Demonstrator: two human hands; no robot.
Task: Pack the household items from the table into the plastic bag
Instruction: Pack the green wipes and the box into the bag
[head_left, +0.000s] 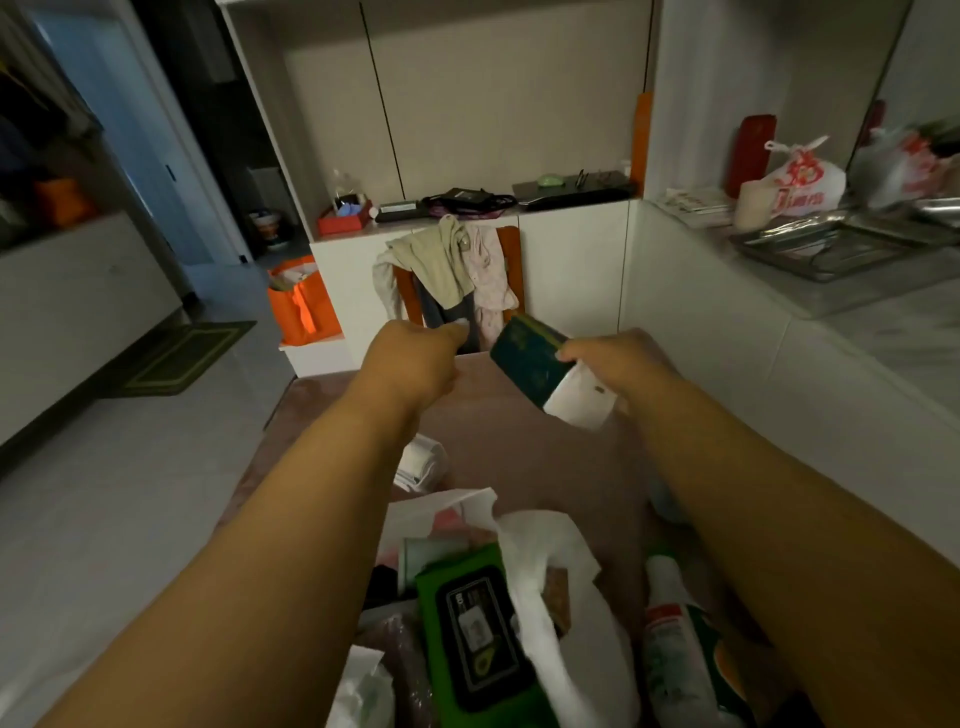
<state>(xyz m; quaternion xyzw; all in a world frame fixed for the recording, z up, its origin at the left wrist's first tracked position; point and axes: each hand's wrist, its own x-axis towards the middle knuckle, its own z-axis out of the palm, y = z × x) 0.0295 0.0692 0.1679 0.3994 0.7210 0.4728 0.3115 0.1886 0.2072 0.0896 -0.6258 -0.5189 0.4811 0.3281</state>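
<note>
Lying open at near edge of worktop (545, 457), plastic bag (550, 587) is holding green wipes pack (467, 639); right hand (618, 364) is gripping dark green packet (527, 358) above worktop; left hand (415, 364) is hovering clenched, contents unclear

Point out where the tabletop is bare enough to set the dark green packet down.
Bare pinkish table lies under the raised hands, bordered by the folded white cloth, the plastic bag and the far edge. The near end is crowded: green wipes pack in the bag, white bottle beside it.
</note>
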